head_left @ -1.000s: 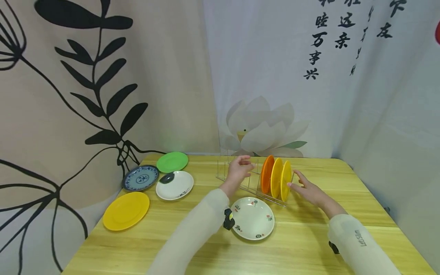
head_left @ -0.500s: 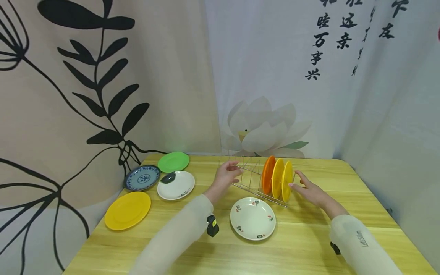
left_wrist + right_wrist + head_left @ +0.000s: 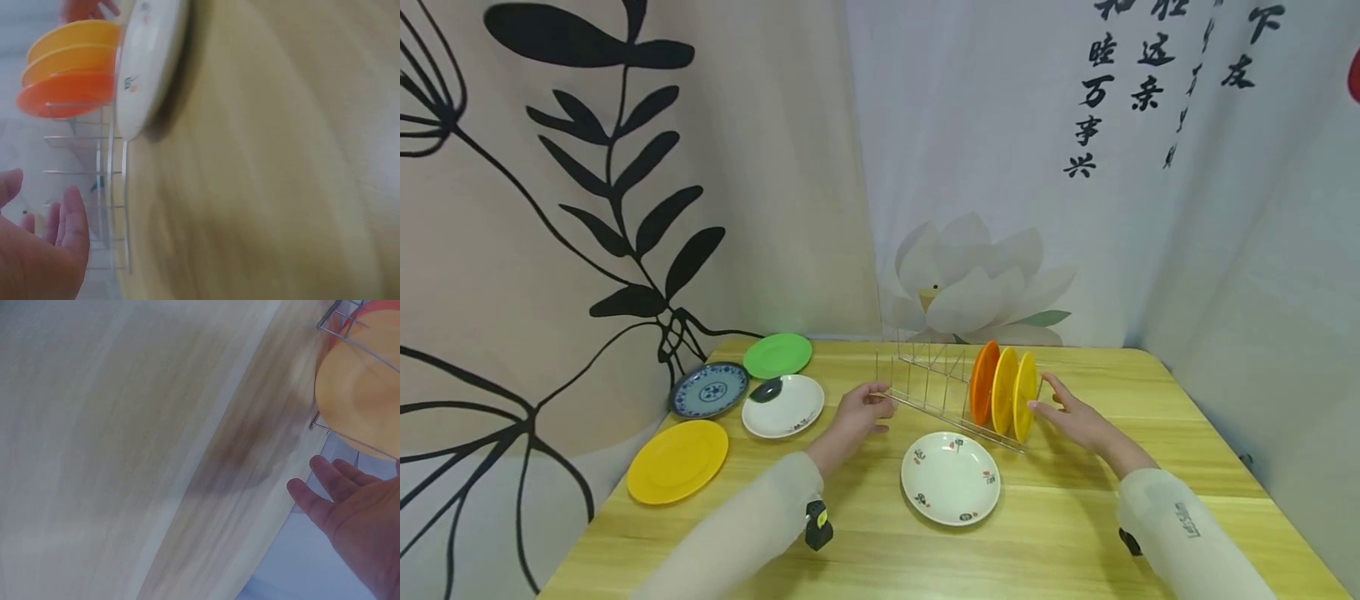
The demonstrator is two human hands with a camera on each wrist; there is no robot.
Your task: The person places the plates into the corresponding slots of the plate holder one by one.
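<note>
A wire plate rack [image 3: 936, 410] holds an orange plate [image 3: 984, 383] and two yellow plates [image 3: 1003, 390] on edge at its right end. My left hand [image 3: 856, 417] is by the rack's left front corner, its fingers relaxed around nothing; in the left wrist view the hand [image 3: 47, 244] shows spread fingers beside the wires. Beside the rack's right end is my right hand [image 3: 1078, 421], fingers extended near the outer yellow plate [image 3: 359, 387]. Whether it touches the plate or rack, I cannot tell. A white plate with small floral prints [image 3: 951, 479] lies flat in front of the rack.
At the left of the wooden table [image 3: 1030, 542] lie a yellow plate [image 3: 677, 461], a blue patterned plate [image 3: 709, 389], a green plate [image 3: 777, 355] and a white dish with a dark patch [image 3: 793, 408]. Printed curtains [image 3: 790, 167] hang behind the table.
My left hand has moved left and toward me, from over the rack's middle to its left front corner. The right hand and the plates have stayed in place.
</note>
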